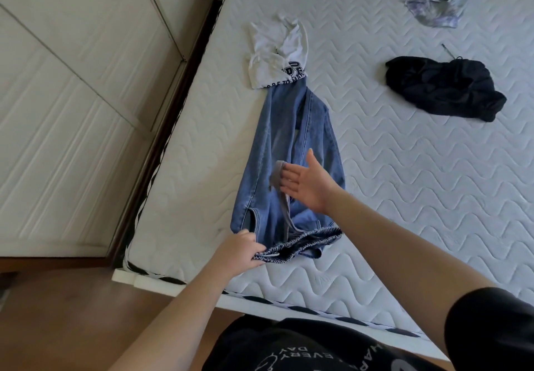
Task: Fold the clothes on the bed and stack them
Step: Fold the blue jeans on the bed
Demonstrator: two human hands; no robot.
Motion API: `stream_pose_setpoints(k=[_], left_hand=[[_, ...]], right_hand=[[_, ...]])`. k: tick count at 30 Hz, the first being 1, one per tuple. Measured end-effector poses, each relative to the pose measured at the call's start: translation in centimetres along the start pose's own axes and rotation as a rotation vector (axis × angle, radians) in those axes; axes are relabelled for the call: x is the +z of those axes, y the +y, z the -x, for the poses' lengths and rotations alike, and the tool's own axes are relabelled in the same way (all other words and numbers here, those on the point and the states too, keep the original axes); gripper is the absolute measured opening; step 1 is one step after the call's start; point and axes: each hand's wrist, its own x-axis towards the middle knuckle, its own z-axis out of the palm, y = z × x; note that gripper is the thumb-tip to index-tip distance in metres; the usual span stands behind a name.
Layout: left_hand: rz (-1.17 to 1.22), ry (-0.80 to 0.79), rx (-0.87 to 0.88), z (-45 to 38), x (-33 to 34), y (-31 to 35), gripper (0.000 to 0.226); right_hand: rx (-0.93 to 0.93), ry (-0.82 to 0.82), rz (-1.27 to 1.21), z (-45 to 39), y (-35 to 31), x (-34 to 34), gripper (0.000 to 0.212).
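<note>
Quilted mattress (375, 168), no stack on it yet; jeans (289, 145) lie lengthwise near its left edge, barely begun; our left hand (241, 250) pinches the waistband, right hand (307, 181) spread flat above them; white shirt (277, 53), black garment (442, 90), pale garment (433, 6) remain crumpled, unfolded.

The jeans (277, 151) are matt blue denim with visible stitched seams, and the white T-shirt (277, 53) and black garment (442, 90) near the bed's far edges are soft matt cloth. The mattress (404, 197) is white quilted fabric with wavy stitching; the floor (72, 313) looks like smooth brown wood.
</note>
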Motion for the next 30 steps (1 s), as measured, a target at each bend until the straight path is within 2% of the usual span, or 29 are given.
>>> stream_pose_setpoints(k=[4,7,9,11,13,16,17,21,26,28,30], left_hand=[[0.065,0.013,-0.005,0.7,-0.1,-0.2,0.045],[0.129,0.048,-0.021,1.2,-0.4,-0.6,0.046],[0.176,0.081,-0.030,1.5,-0.4,-0.7,0.046],[0.219,0.121,-0.030,1.9,-0.6,-0.7,0.045],[0.277,0.154,-0.031,2.3,-0.9,-0.7,0.042],[0.374,0.181,-0.063,2.7,-1.7,-0.7,0.048],[0.418,0.188,-0.099,2.9,-2.0,-0.8,0.053],[0.590,0.251,-0.265,3.6,-3.3,-1.2,0.064],[0.680,0.233,-0.337,3.3,-4.6,0.2,0.072],[0.703,0.224,-0.309,3.2,-5.2,1.5,0.066],[0.712,0.206,-0.255,3.2,-5.7,2.7,0.043]], right_hand=[[-0.084,0.023,0.175,-0.5,0.8,-1.0,0.060],[-0.064,0.188,0.465,-0.2,3.2,-3.3,0.035],[-0.010,0.271,0.865,0.7,5.5,-6.0,0.042],[0.082,0.221,1.186,2.0,8.2,-8.6,0.061],[0.165,0.156,1.306,3.1,10.3,-10.4,0.083],[0.146,0.255,1.432,4.0,12.3,-12.3,0.101],[0.139,0.279,1.463,4.4,12.7,-12.8,0.102],[0.125,0.198,1.534,6.1,14.6,-14.4,0.105],[0.004,0.195,1.234,6.4,17.3,-13.0,0.120],[-0.073,0.325,1.195,6.1,17.8,-12.2,0.106],[-0.111,0.513,1.149,5.9,17.5,-11.7,0.074]])
